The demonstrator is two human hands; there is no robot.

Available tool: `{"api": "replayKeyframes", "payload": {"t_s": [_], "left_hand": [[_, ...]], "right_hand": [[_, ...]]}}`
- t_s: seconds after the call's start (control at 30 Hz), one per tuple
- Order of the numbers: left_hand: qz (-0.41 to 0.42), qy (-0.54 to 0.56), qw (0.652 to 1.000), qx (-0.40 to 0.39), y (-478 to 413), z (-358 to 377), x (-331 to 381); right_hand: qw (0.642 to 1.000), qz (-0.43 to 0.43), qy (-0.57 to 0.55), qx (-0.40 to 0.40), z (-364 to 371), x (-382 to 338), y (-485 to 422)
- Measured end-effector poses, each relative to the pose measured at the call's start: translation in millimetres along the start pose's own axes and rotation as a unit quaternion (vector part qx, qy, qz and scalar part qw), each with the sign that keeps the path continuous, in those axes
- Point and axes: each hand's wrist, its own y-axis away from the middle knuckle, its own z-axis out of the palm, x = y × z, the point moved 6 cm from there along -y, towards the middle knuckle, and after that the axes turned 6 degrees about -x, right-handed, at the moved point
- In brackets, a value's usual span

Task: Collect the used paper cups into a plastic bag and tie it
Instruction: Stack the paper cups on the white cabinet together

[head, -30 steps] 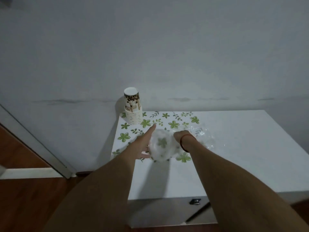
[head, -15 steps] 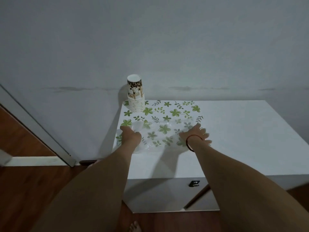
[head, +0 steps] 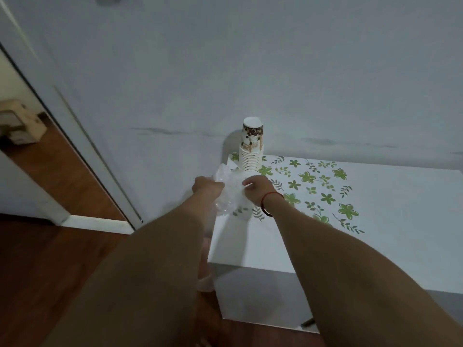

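Note:
A stack of upturned paper cups (head: 251, 149) with a brown bean print stands at the far left corner of the white table (head: 375, 246), against the wall. A crumpled clear plastic bag (head: 229, 190) hangs at the table's left edge, just in front of the cups. My left hand (head: 206, 187) is closed on the bag's left side. My right hand (head: 255, 190), with a red band on the wrist, pinches the bag's right side. The bag's lower part is partly hidden behind my left forearm.
A cloth with green flowers (head: 320, 186) covers the table's back left area. A doorway (head: 37, 151) with a wooden floor opens on the left, with a beige box (head: 20, 123) beyond it. The wall (head: 250, 58) runs right behind the table.
Both hands came together at the table's left edge and lifted the bag, which lay spread flat between them half a second ago. The view swung left and lower.

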Motion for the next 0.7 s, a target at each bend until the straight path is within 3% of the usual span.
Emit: {"api": "replayKeyframes", "payload": {"t_s": [0.3,0.47,0.7], "left_hand": [[-0.012,0.014,1.000,0.006,-97.6,-124.0,-24.4],[-0.043,-0.014,0.997,-0.061,-175.7,-143.2,-60.3],[-0.089,-0.033,0.994,-0.057,-260.6,-130.2,-161.2]], "right_hand": [[0.997,-0.058,0.025,-0.044,132.7,-77.2,-74.6],[0.999,0.024,0.020,-0.022,201.9,-68.9,-126.1],[0.991,0.131,-0.015,-0.010,285.1,0.1,-167.0]]}}
